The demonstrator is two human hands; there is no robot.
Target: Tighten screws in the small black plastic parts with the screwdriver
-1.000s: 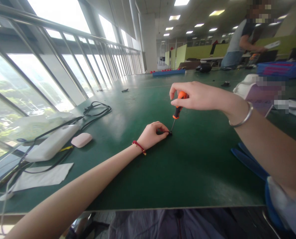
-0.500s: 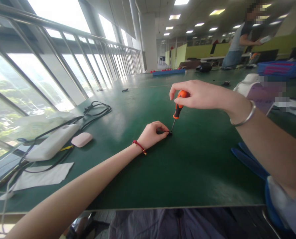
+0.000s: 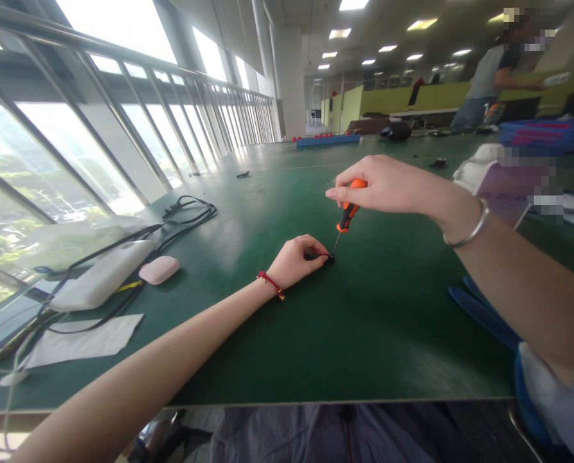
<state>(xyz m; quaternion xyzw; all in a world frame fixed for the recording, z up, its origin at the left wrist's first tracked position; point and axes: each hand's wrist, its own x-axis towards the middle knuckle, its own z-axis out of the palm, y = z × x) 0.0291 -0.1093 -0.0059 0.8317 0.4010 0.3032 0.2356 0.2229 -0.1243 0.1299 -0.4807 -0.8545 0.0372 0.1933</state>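
Note:
An orange and black screwdriver [image 3: 346,217] leans slightly to the right, its handle in the closed fingers of my right hand [image 3: 383,184]. Its metal shaft runs down to a small black part [image 3: 331,258] on the green table [image 3: 277,347]. My left hand [image 3: 297,260] rests on the tabletop and pinches that part between thumb and fingertips, just left of the screwdriver tip. The part is too small and too covered for me to tell its kind. Whether the tip sits in a screw cannot be seen.
To the left lie a pale pink case [image 3: 159,270], a white power strip [image 3: 104,276], black cables [image 3: 190,209] and a white tissue [image 3: 87,341]. A blue tray [image 3: 328,139] and a blue basket [image 3: 547,135] stand far back. A person [image 3: 489,80] is behind the table.
My right thumb and fingers have shifted round the screwdriver handle, which tilts a little more to the right. My left hand stays put. The person behind has moved right.

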